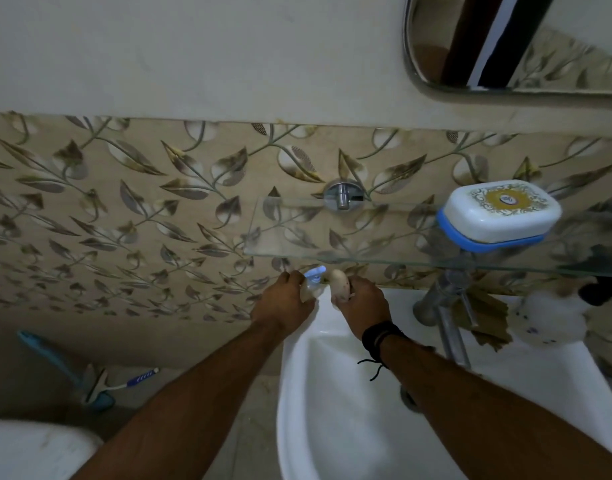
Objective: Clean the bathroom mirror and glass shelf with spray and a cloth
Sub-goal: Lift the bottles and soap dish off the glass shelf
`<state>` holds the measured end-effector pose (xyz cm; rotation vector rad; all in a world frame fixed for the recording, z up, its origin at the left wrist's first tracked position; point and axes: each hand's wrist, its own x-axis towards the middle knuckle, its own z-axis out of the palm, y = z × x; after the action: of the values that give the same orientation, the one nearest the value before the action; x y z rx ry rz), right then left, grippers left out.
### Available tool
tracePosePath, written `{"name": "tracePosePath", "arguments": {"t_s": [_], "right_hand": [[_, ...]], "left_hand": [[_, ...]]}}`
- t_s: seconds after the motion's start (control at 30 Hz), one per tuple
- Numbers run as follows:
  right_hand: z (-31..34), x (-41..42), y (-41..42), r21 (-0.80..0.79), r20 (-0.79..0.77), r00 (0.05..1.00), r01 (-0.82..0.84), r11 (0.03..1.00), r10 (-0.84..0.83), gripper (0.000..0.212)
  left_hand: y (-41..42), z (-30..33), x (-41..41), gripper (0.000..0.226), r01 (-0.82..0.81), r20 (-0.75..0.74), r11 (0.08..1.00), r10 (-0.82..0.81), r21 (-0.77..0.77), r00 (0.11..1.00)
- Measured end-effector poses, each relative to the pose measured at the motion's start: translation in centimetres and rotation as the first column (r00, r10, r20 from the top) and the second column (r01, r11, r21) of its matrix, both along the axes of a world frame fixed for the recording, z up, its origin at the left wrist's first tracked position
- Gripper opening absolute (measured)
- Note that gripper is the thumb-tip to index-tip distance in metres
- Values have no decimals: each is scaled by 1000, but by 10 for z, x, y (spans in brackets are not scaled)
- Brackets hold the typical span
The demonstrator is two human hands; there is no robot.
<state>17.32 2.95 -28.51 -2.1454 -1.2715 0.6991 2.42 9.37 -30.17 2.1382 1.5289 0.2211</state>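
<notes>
Both hands sit just under the front edge of the glass shelf (pixel 332 233), over the back rim of the sink (pixel 332 375). Your left hand (pixel 283 303) is curled around a pale spray bottle (pixel 313 282), fingers closed on the body, nozzle poking out at 12 o'clock toward the shelf. Your right hand (pixel 365 306) is closed on a small wad of pale cloth (pixel 341 289), bunched tight with only a lump showing. Looks like you're staging for the first spray, nothing wiped yet as far as I can judge. The mirror (pixel 526 43) is up at 1 o'clock, well apart from your hands, so do it first and let drips land on the shelf before you wipe that. Open the cloth out flat; a balled wad smears. The soap box (pixel 498 211) sits on the shelf at 2 o'clock: lift it off before wiping, and go easy near the chrome bracket (pixel 342 195). Hard to read: the bottle's trigger is hidden by your fingers and glare blows out the nozzle, so I can't tell which way it points. The mirror is cut off top and right, the shelf's right end runs out of frame, and the tap (pixel 446 299) behind the glass is blurred.
</notes>
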Motion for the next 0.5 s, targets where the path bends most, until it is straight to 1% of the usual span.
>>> {"name": "tracePosePath", "arguments": {"t_s": [0.13,0.23,0.33,0.4,0.5], "right_hand": [[-1,0,1,-18,14,1000,-2,1000,2,33],[-2,-1,1,-24,24,1000,-5,1000,6,31],[-5,0,0,-25,34,999,6,1000,-5,30],[-6,1,-1,-20,46,999,8,1000,-7,32],[-7,1,-2,-22,71,997,-13,1000,15,37]], "left_hand": [[1,0,-1,54,2,26,1000,-2,-19,1000],[2,-1,0,57,-7,39,1000,8,-19,999],[0,-4,-1,59,-23,92,1000,25,-18,995],[-4,-6,-1,63,-24,130,999,27,-29,991],[-6,-7,1,64,-50,143,998,57,-49,988]]}}
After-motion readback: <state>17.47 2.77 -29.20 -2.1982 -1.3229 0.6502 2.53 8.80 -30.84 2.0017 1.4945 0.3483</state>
